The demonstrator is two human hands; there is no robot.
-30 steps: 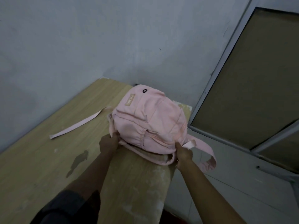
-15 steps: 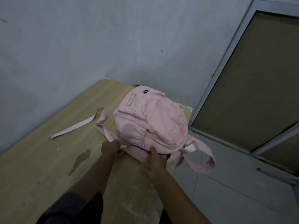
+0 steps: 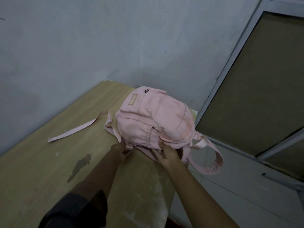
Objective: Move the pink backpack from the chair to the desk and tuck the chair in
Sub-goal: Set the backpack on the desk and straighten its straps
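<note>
The pink backpack (image 3: 154,117) lies on the far right corner of the wooden desk (image 3: 41,170), its label side up. One long strap (image 3: 70,131) trails left across the desk top, and a looped strap (image 3: 212,162) hangs over the desk's right edge. My left hand (image 3: 119,149) grips the backpack's near lower edge at the left. My right hand (image 3: 166,155) holds the near edge further right, fingers curled into the fabric. The chair is out of sight.
A grey wall (image 3: 115,46) stands behind the desk. A framed window or door panel (image 3: 255,79) fills the right side. Pale tiled floor (image 3: 238,195) lies to the right of the desk. A dark stain (image 3: 80,165) marks the desk top.
My right hand has shifted left along the backpack's near edge, from the right corner toward the middle. The long strap has bunched closer to the bag. My left hand stays put.
</note>
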